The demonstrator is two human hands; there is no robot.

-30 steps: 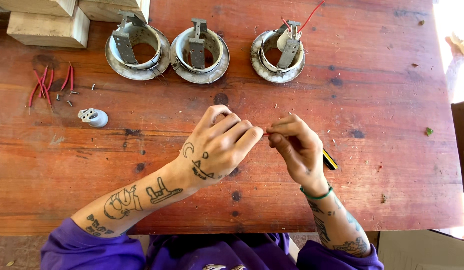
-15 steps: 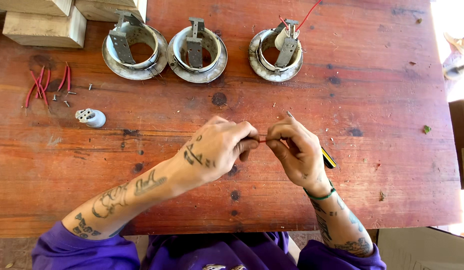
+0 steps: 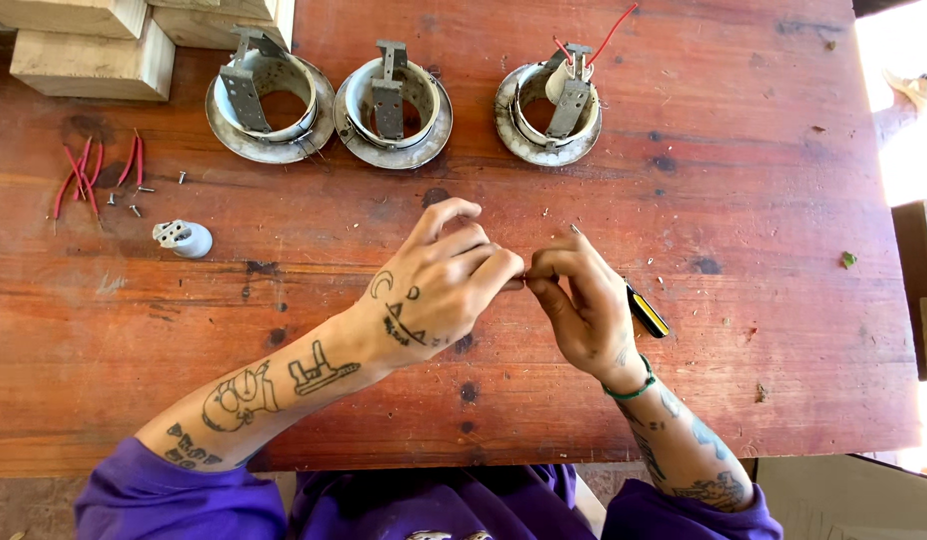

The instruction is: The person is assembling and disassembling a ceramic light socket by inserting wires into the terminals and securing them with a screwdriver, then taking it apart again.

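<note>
Three round grey metal lamp housings sit in a row at the far edge of the worn reddish wooden table (image 3: 744, 150): the left housing (image 3: 269, 100) and the middle housing (image 3: 394, 105) each hold only an upright metal bracket, while the right housing (image 3: 549, 110) holds a white socket with thin red wires (image 3: 614, 30) sticking out. The left hand (image 3: 439, 290) and right hand (image 3: 584, 300) meet fingertip to fingertip over the table's centre, both pinching one tiny item between them that is too small and too covered to identify. The right hand also grips a black-and-yellow tool (image 3: 647, 312), mostly hidden by the palm, with a thin metal tip showing above the fingers. At the left lie a small white ceramic socket (image 3: 184, 238), loose red wire pieces (image 3: 84, 172) and small dark screws (image 3: 134, 200). Pale wooden blocks (image 3: 84, 45) are cut off at the top left corner.
</note>
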